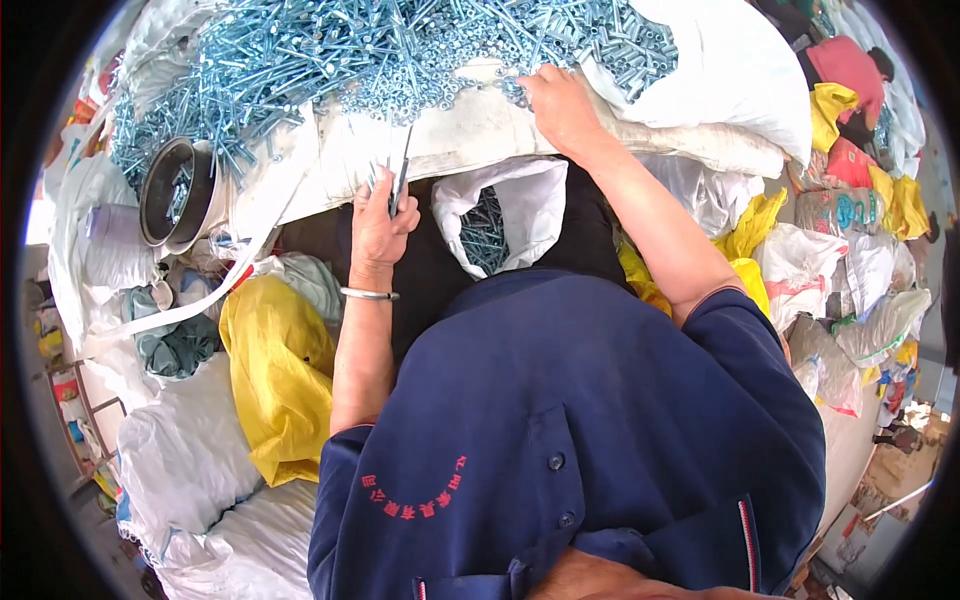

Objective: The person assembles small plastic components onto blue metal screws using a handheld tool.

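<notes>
- The right hand (558, 105) lies palm down on the heap of bolts and nuts (400, 50); its fingertips are hidden, so any grasp cannot be told.
- The heap runs off the top edge.
- The white bag (500, 215) in the lap hides most of its bolts.
- The metal bowl (175, 190) shows only part of its inside.
- The far-right bundles (880, 200) blur near the rim.

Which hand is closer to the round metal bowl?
Left. The left hand, gripping a few long bolts, is just right of the metal bowl. The right hand is much farther right, resting on the bolt pile.
</notes>
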Motion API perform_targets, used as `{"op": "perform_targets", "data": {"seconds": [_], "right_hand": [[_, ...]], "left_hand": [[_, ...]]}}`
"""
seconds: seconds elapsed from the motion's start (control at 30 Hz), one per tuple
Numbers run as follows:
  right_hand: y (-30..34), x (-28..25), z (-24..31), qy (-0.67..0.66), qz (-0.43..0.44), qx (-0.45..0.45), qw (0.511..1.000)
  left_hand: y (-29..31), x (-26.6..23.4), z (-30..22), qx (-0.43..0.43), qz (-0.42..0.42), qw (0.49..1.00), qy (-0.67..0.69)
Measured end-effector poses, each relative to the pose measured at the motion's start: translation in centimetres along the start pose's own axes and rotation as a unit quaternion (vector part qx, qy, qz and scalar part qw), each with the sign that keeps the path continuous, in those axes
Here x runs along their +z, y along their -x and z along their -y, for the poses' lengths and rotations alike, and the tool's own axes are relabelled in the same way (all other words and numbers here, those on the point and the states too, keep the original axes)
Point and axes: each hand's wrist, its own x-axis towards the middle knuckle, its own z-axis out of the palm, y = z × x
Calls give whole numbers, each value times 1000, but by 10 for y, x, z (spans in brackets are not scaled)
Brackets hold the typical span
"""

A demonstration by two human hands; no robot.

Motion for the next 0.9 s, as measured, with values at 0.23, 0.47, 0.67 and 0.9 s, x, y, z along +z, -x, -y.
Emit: {"op": "perform_targets", "data": {"seconds": [0.23,0.47,0.67,0.9], "right_hand": [[-9,11,11,-8,43,-24,999],[-27,24,14,74,73,-30,994],[-31,24,8,-16,76,-1,997],[-23,30,13,-4,63,-29,998]], "left_hand": [[-1,-24,0,-26,69,995,62],[-8,-22,5,-56,96,991,75],[-4,-16,3,-53,98,993,33],[-6,-19,3,-69,109,989,66]]}}
